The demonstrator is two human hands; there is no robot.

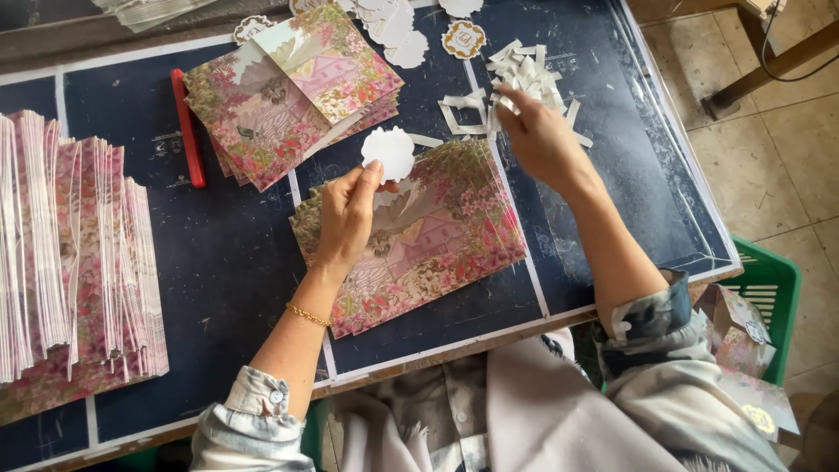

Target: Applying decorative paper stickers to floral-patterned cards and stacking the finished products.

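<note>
Left hand: fingers pinching white scalloped label above floral card stack. Right hand: fingers closed among far paper scraps. Risk: label may land crooked.

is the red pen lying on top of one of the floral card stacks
No, the red pen lies on the dark table, beside the upper floral card stack, not on it.

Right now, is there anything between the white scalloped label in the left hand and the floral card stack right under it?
Nothing visible. The left hand pinches the white scalloped label just above the floral card stack, with only open air between. The right hand is off at the pile of paper scraps, clear of that path.
</note>
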